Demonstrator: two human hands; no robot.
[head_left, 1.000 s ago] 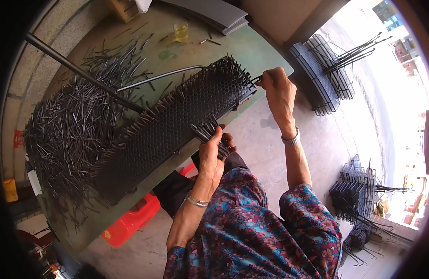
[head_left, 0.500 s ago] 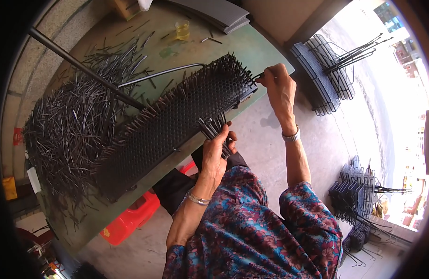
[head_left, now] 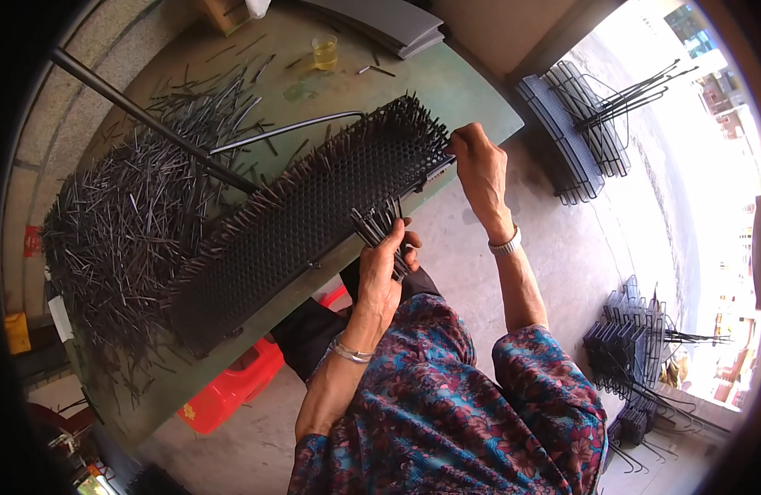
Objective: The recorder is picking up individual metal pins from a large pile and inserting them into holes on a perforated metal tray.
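A long black rack (head_left: 306, 223) with a honeycomb of small holes lies slantwise on the table. Short dark rods (head_left: 389, 120) stand in its holes along the far side and crowd its right end. My left hand (head_left: 380, 268) is closed round a bundle of the same rods (head_left: 379, 221), just off the rack's near edge. At the rack's right end, my right hand (head_left: 479, 165) is pinched on a thin dark rod, mostly hidden by the fingers, right against the rods standing there.
A big heap of loose dark rods (head_left: 133, 239) covers the table's left part. A dark metal bar (head_left: 149, 124) crosses above it. A cup of yellow liquid (head_left: 324, 54) and grey sheets (head_left: 389, 25) are at the back. A red stool (head_left: 240, 388) and wire racks (head_left: 562, 132) stand around.
My right hand has moved left and slightly down, bringing its rod from beside the rack to the rack's right end. My left hand and its bundle have barely moved.
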